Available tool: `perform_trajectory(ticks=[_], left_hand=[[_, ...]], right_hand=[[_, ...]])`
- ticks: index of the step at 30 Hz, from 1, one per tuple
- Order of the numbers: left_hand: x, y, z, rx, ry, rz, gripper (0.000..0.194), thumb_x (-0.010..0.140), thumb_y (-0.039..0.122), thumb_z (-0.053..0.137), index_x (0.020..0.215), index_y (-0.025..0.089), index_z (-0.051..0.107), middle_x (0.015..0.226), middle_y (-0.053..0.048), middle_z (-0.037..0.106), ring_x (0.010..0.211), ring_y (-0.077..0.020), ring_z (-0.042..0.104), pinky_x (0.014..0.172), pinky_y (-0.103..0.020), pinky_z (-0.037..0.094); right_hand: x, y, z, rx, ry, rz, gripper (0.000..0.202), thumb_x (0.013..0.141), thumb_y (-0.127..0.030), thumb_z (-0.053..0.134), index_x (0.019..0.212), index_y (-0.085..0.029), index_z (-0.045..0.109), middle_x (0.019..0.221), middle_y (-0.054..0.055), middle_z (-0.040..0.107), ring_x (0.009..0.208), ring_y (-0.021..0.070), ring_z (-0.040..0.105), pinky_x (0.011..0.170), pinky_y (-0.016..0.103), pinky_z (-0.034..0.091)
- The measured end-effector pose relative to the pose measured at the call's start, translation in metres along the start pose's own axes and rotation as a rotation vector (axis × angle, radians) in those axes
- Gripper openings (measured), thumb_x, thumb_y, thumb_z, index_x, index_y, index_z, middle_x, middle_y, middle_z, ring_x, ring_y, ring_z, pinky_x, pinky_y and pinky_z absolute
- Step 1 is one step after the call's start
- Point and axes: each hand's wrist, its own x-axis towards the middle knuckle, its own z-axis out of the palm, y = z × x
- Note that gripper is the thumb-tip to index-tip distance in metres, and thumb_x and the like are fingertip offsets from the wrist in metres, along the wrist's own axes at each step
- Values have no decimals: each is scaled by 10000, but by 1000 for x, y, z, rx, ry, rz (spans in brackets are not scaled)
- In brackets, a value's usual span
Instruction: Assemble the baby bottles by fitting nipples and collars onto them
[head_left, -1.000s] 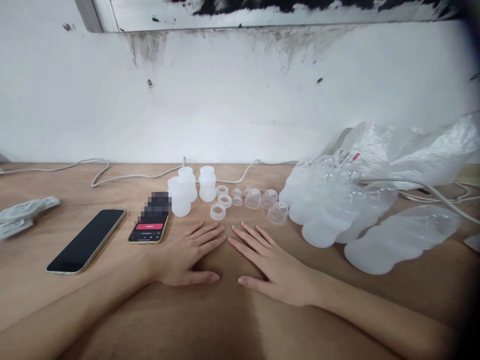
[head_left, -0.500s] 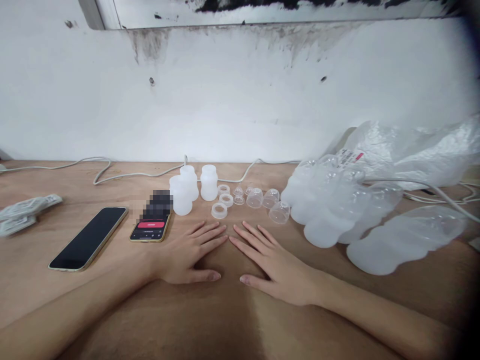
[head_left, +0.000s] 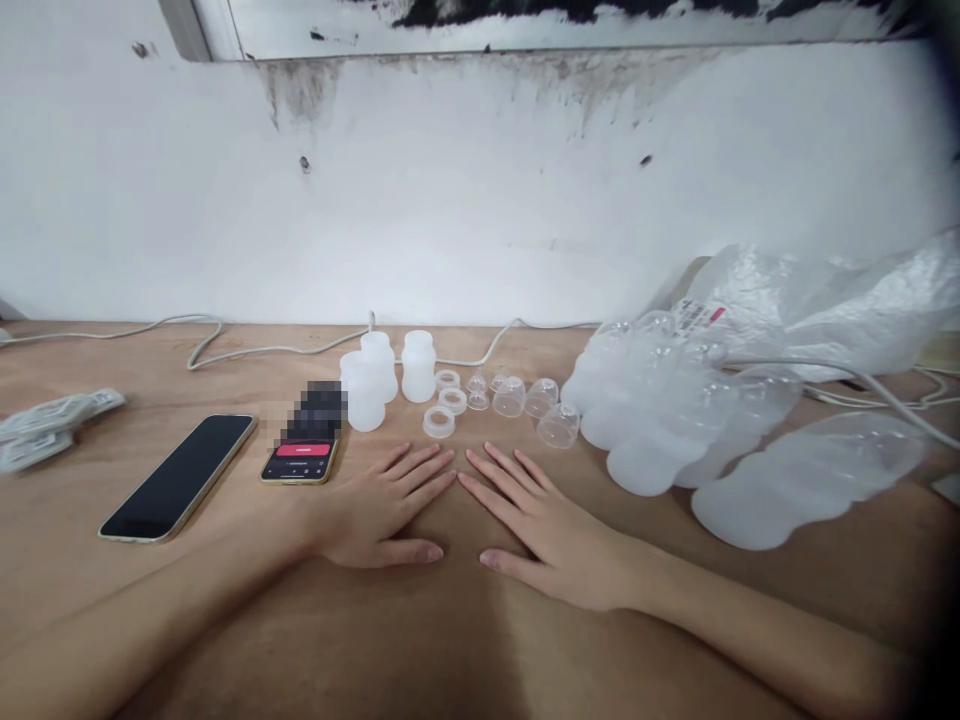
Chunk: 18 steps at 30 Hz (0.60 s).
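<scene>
My left hand (head_left: 382, 507) lies flat on the wooden table (head_left: 420, 640), fingers spread and holding nothing. Beside it, my right hand (head_left: 547, 530) rests palm down in the same way, its fingertips close to the left ones. Beyond the fingers stand white bottles (head_left: 418, 367), with white rings (head_left: 439, 422) to their right. Small clear nipples (head_left: 477, 393) and clear dome caps (head_left: 558, 426) come after the rings. To the right of my right hand lies a pile of capped, frosted bottles (head_left: 652, 440).
A dark phone (head_left: 180, 480) and a lit phone (head_left: 301, 462) lie at the left, near white packets (head_left: 52, 425). A clear plastic bag (head_left: 847, 300) sits at the back right. White cables (head_left: 262, 350) run along the wall.
</scene>
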Motion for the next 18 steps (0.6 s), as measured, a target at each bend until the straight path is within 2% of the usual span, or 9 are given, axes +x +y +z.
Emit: perform_trajectory(ticks=[3, 6, 8, 10, 11, 13, 15, 18], left_hand=[[2, 3, 0, 10, 71, -34, 676, 834, 534, 354, 1356, 129, 210, 1419, -132, 208, 1302, -271, 179, 1055, -454, 148], [5, 3, 1, 5, 244, -95, 479, 858, 443, 365, 1235, 148, 389, 1290, -112, 415, 1176, -242, 378, 982, -407, 298], [9, 1, 2, 8, 406, -151, 362, 879, 351, 344, 1170, 152, 427, 1220, -103, 470, 1103, -210, 437, 930, -366, 351], [14, -2, 4, 42, 547, -208, 314, 877, 284, 342, 1148, 153, 432, 1204, -100, 477, 1089, -202, 442, 916, -359, 358], [17, -4, 4, 66, 581, -231, 317, 871, 268, 349, 1155, 151, 428, 1214, -101, 469, 1100, -207, 432, 921, -367, 353], [24, -8, 6, 113, 573, -270, 368, 862, 275, 366, 1204, 140, 394, 1265, -112, 430, 1142, -232, 397, 939, -400, 337], [28, -10, 7, 139, 515, -307, 432, 864, 310, 369, 1257, 134, 347, 1322, -121, 374, 1188, -253, 354, 959, -430, 316], [30, -11, 8, 147, 452, -335, 452, 875, 343, 350, 1278, 138, 333, 1345, -123, 347, 1220, -259, 321, 977, -441, 299]], right_hand=[[-1, 0, 0, -10, 35, -10, 679, 844, -568, 285, 1375, -147, 232, 1444, 96, 119, 1319, 293, 42, 1038, 526, 147], [3, 1, -3, 7, 147, 31, 570, 851, -519, 333, 1305, -177, 378, 1385, 89, 310, 1280, 266, 233, 1014, 479, 260], [11, 3, -4, 3, 276, 112, 479, 859, -444, 363, 1243, -169, 444, 1315, 94, 407, 1203, 235, 370, 975, 424, 341], [25, 5, -5, -32, 392, 202, 449, 863, -364, 364, 1244, -135, 426, 1299, 113, 410, 1136, 224, 445, 917, 388, 409], [32, 7, -5, -60, 428, 243, 456, 863, -333, 354, 1262, -116, 395, 1312, 125, 387, 1117, 230, 462, 882, 382, 436], [48, 11, -6, -129, 455, 323, 485, 860, -294, 333, 1295, -78, 332, 1334, 156, 340, 1075, 255, 493, 798, 387, 478], [62, 15, -8, -211, 448, 406, 507, 854, -271, 331, 1307, -47, 294, 1329, 191, 323, 998, 275, 537, 708, 386, 498], [76, 21, -14, -345, 410, 504, 485, 856, -233, 327, 1299, -41, 295, 1253, 213, 398, 822, 256, 599, 584, 352, 488]])
